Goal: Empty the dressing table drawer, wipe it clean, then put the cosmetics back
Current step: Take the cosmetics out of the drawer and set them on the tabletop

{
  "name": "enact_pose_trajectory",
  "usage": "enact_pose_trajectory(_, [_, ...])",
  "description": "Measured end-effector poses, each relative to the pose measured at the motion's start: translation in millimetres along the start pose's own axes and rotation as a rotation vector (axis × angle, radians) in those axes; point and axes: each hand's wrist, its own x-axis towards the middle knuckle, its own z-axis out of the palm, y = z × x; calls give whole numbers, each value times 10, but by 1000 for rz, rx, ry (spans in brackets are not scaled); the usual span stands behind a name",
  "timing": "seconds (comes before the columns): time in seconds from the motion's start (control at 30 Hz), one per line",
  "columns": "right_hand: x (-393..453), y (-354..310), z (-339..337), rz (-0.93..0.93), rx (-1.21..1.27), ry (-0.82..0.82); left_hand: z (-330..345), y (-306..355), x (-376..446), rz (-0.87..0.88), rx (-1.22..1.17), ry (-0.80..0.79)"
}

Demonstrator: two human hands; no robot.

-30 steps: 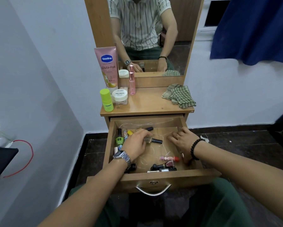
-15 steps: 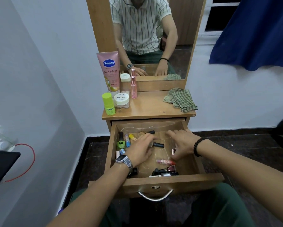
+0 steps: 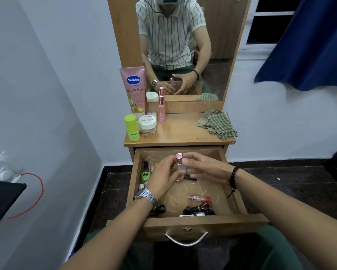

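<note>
The drawer (image 3: 185, 226) stands pulled open, with small cosmetics lying inside. Above it, your left hand (image 3: 162, 181) has its fingers curled around a clear bottle with pink cap (image 3: 180, 165), held upright. Your right hand (image 3: 206, 169) is just beside the bottle, fingers loosely spread.

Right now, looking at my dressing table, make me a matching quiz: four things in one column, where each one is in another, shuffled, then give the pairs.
Things:
1. checked cloth
2. pink-capped clear bottle
3. red-capped tube
4. Vaseline tube

Places:
A. lying on the floor of the open drawer
B. standing at the tabletop's left rear, against the mirror frame
C. held up between the left hand and right hand
D. crumpled on the right of the tabletop

Pairs: 1-D, 2-C, 3-A, 4-B
</note>
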Motion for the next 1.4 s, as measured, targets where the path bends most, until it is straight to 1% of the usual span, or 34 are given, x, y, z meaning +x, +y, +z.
enact_pose_trajectory(0.13, [14, -21, 57, -178, -182, 96, -41, -5, 35, -78, -74, 80])
enact_pose_trajectory(0.17, [15, -17, 102, -224, -239, 143, -49, -4, 30, -94, -95, 101])
enact_pose_trajectory(0.27, [72, 28, 236, -348, -460, 351, -57, 8, -1, -115, -112, 170])
enact_pose_trajectory(0.37, [146, 40, 326, -404, -497, 519, -67, 23, -5, -61, -76, 234])
enact_pose_trajectory(0.43, [188, 7, 348, -425, -498, 575, -80, 31, 18, -25, -78, 271])
enact_pose_trajectory(0.6, [291, -80, 366, -478, -575, 622, -122, 25, 70, -21, -59, 317])
enact_pose_trajectory(0.67, [342, -132, 363, -499, -539, 614, -145, 32, 80, -13, -74, 316])
enact_pose_trajectory(0.77, [411, -221, 305, -514, -464, 598, -120, 54, 74, -1, -105, 270])
enact_pose_trajectory(0.83, [474, -316, 227, -514, -435, 623, -70, 18, 66, -22, 5, 233])
enact_pose_trajectory(0.93, [623, -510, 22, -455, -394, 697, -17, -60, 82, -133, 250, 148])
enact_pose_trajectory(1.03, [823, -639, -202, -389, -422, 758, 0, -48, 76, -202, 382, 75])
enact_pose_trajectory(1.17, [1140, -665, -385, -327, -437, 779, -13, -20, 42, -219, 450, 61])
enact_pose_trajectory(1.3, [1386, -725, -465, -308, -426, 800, -24, -12, 49, -222, 453, 70])
enact_pose_trajectory(1.4, [1516, -779, -485, -311, -465, 837, -26, -33, 83, -208, 447, 80])
